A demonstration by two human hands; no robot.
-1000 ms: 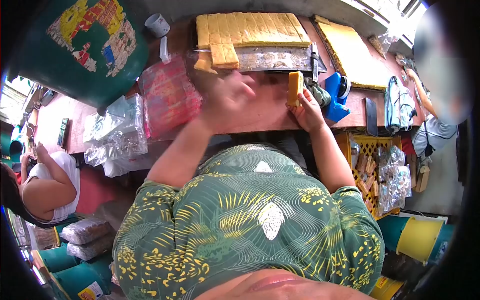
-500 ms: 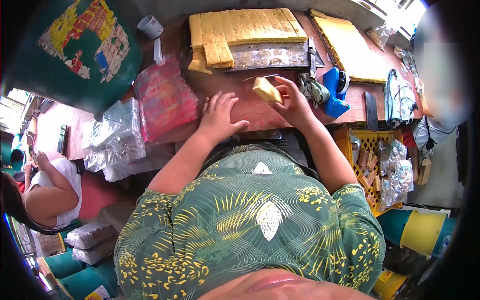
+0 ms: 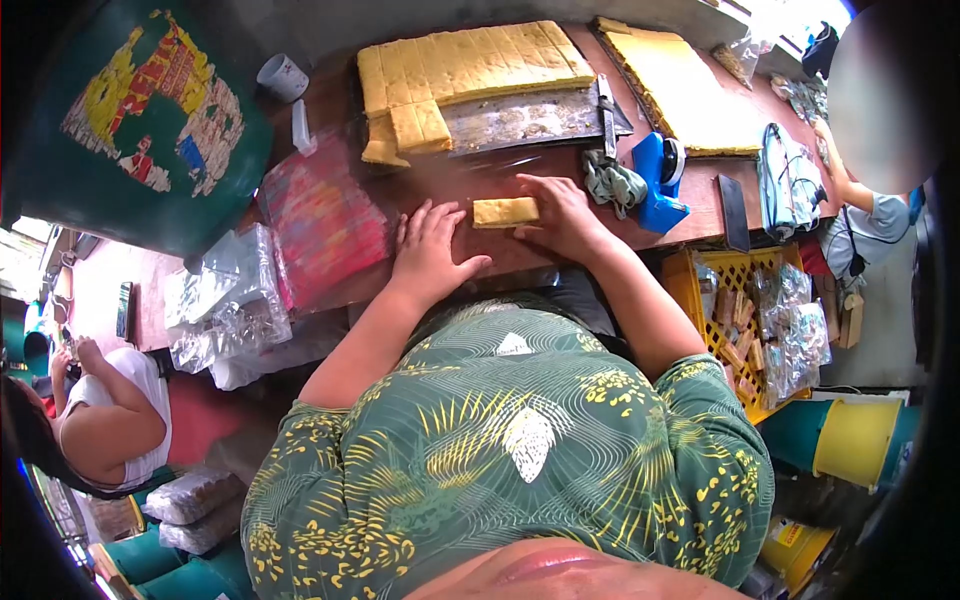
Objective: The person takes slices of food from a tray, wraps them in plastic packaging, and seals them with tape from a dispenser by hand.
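Note:
My right hand grips the right end of a rectangular slice of yellow cake between thumb and fingers, at the tabletop in front of me. To the left of the slice, my left hand lies palm down on the table, fingers stretched out and holding nothing. Beyond both hands is a big slab of the same yellow cake, scored into strips, on a metal tray. A few cut pieces sit at the slab's near left corner. A knife rests across the tray's right end.
A blue tape dispenser, a crumpled cloth and a dark phone lie to the right. Behind them is a second cake slab. Red plastic and clear bags lie left. A yellow crate holds wrapped pieces.
The cake slice has come down from a tilted, raised position to lie level near the table, slightly left. My right hand moved with it; my left hand stays flat.

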